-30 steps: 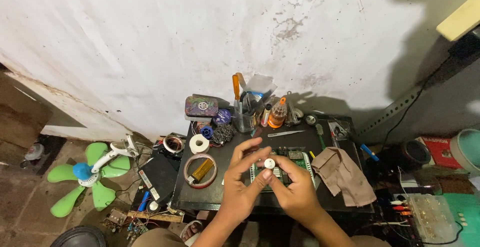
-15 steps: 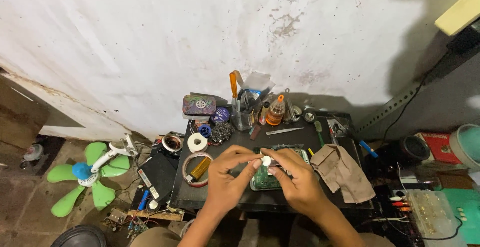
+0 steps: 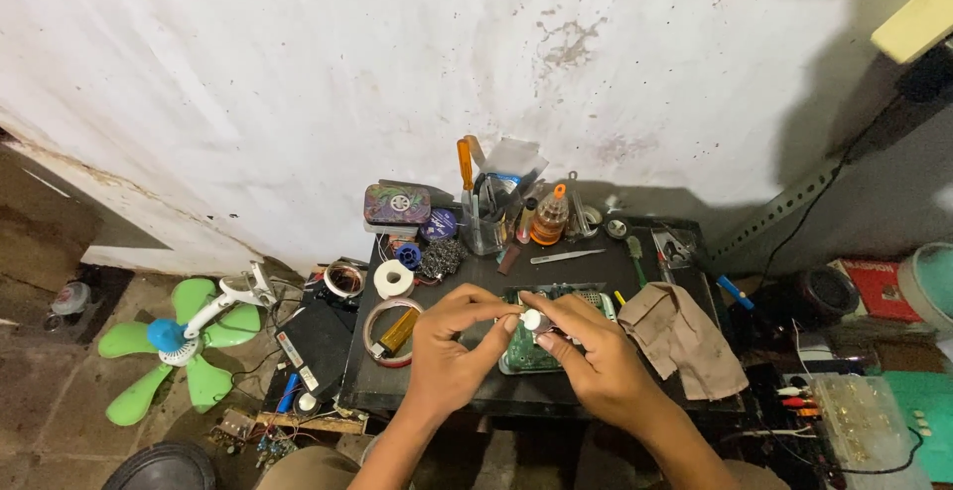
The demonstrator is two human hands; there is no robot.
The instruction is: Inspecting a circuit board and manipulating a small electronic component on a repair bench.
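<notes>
- Left hand [image 3: 452, 346]: thumb and forefinger pinched closed on the small white cylindrical part [image 3: 532, 320], remaining fingers curled under.
- Right hand [image 3: 591, 356]: fingertips closed on the same part from the opposite side; both hands meet at it.
- Small white cylindrical part: smooth, round-ended, pale; mostly covered by fingertips, so its full shape cannot be determined. It is held just above the green circuit board [image 3: 526, 351].
- Green circuit board: flat, rectangular, lying on the black table [image 3: 596, 272] directly under the hands, near the front edge.
- Tan cloth [image 3: 685, 336]: soft, crumpled, to the right of the board.
- Metal tweezers [image 3: 566, 256]: thin, bright, lying flat behind the board.
- Clear tool cup [image 3: 483, 222]: holds an orange-handled screwdriver [image 3: 464, 163], upright against the wall.
- White tape roll [image 3: 394, 279]: ring-shaped, at the table's left side.
- Green plastic fan [image 3: 184, 341]: lying on the floor, well to the left.
</notes>
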